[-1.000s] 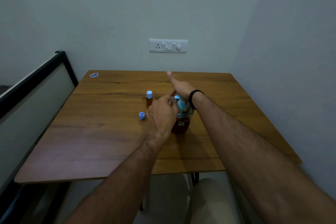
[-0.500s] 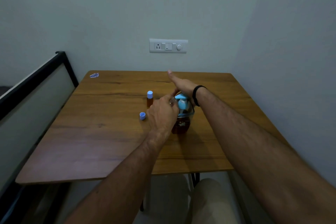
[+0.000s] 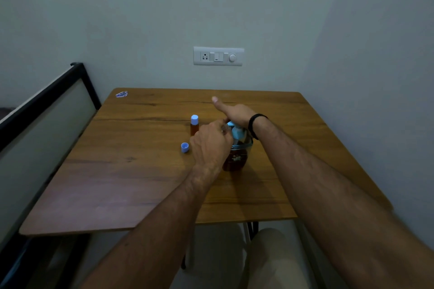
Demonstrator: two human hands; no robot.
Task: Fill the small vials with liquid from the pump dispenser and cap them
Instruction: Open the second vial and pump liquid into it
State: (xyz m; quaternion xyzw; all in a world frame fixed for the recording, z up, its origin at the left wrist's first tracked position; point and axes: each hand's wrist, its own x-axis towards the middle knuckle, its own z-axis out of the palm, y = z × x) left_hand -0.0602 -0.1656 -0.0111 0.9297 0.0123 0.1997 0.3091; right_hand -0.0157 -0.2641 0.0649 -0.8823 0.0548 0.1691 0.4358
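The wooden table [image 3: 131, 171] looks the same as it did a moment ago, and the pump dispenser [image 3: 237, 148] has stayed in its place near the middle of it, with dark brown liquid inside. The right hand [image 3: 234, 114] lies flat on top of the dispenser's blue pump head, palm down and fingers stretched out straight, not curled around anything; it has hardly shifted, so it seems to be pressing the pump. The left hand [image 3: 211, 143] is just left of the dispenser, closed around a small clear vial [image 3: 224, 127] held up by the spout. Only the vial's rim peeks out, so I cannot tell how full it is. Behind the left hand, still left of the dispenser, stands a capped vial [image 3: 194, 125] full of brown liquid, so one is already done. The loose blue cap [image 3: 184, 147] waits on the table, a bit farther left of the dispenser. Almost nothing has moved, so I think filling is going on and capping comes next.
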